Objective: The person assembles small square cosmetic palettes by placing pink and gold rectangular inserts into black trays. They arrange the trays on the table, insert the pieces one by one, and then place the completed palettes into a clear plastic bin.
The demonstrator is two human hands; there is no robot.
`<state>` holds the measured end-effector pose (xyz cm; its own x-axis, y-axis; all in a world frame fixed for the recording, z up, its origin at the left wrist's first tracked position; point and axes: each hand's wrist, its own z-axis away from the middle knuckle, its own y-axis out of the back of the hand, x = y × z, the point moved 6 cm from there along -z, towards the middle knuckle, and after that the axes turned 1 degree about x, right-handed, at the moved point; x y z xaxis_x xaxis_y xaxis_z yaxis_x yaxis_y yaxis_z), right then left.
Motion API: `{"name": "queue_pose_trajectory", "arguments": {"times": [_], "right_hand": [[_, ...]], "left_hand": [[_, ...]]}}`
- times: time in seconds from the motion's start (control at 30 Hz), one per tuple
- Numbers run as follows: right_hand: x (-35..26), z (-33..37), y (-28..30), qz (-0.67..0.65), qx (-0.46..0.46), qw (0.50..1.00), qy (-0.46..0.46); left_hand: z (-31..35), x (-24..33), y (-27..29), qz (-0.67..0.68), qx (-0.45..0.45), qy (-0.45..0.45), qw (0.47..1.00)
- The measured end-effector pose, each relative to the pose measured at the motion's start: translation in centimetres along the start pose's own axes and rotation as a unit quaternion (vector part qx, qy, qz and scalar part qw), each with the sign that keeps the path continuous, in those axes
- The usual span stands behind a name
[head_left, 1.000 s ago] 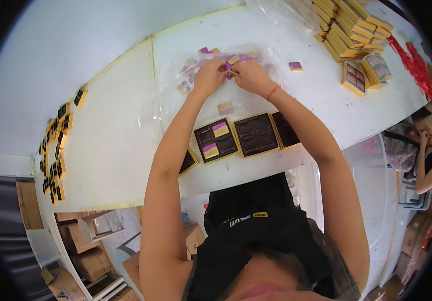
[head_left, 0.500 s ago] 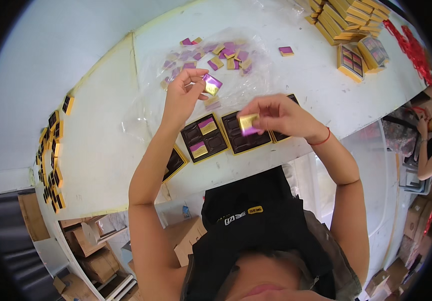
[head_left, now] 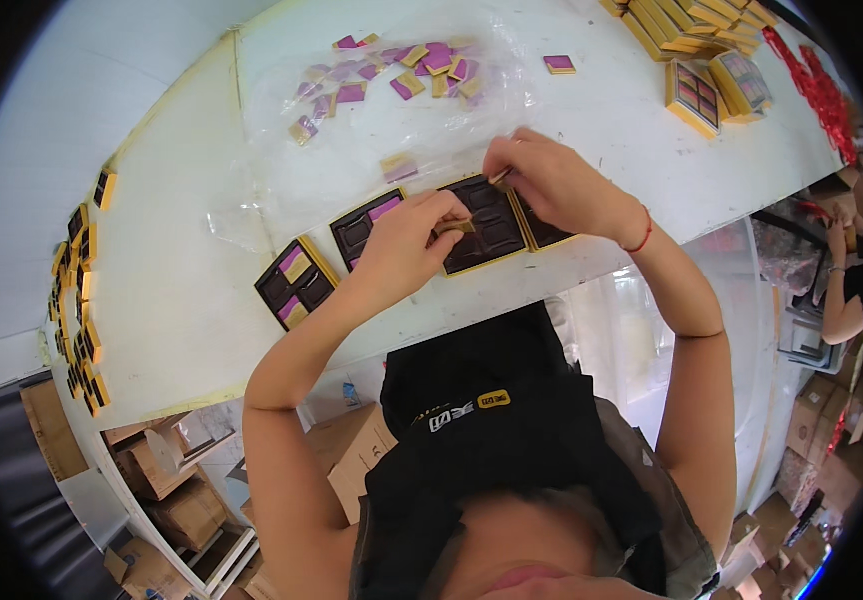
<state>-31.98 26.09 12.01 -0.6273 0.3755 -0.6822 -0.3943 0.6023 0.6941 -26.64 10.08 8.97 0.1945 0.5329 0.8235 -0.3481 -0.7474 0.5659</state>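
Note:
My left hand (head_left: 413,240) pinches a purple-and-gold wrapped chocolate (head_left: 457,226) over the left side of a gold-edged box with a dark compartment tray (head_left: 491,222). At that box's far right corner, my right hand (head_left: 556,182) holds another wrapped chocolate (head_left: 499,177), seen nearly edge-on. Left of it, a second box (head_left: 353,232) is partly covered by my left hand; purple shows in its far compartment. The leftmost box (head_left: 273,288) lies angled, with two wrapped chocolates in it. A further box (head_left: 548,236) sits partly hidden under my right wrist.
Several wrapped chocolates (head_left: 437,58) lie on and under clear plastic film (head_left: 281,185) beyond the boxes. One chocolate (head_left: 559,65) is apart to the right. Stacked gold boxes (head_left: 656,35) and red ribbons (head_left: 816,100) stand far right. Small dark-and-gold boxes (head_left: 79,290) line the left edge.
Both hands have come down with their chocolates, from above the table to the middle box's tray. The view has shifted, so the leftmost box now shows fully.

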Motion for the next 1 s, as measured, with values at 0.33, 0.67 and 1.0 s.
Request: {"name": "queue_pose_trajectory", "arguments": {"times": [0.33, 0.67, 1.0], "right_hand": [[0.6, -0.4, -1.8, 0.001, 0.008, 0.999, 0.034], [0.6, 1.1, -1.5, -0.032, 0.027, 0.999, 0.009], [1.2, 0.8, -2.1, 0.037, 0.005, 0.998, 0.059]], "left_hand": [[1.3, 0.2, 0.1, 0.005, 0.055, -0.018, 0.998], [2.5, -1.4, 0.3, 0.117, 0.150, 0.097, 0.977], [3.4, 1.2, -1.9, -0.188, 0.272, -0.113, 0.937]]}}
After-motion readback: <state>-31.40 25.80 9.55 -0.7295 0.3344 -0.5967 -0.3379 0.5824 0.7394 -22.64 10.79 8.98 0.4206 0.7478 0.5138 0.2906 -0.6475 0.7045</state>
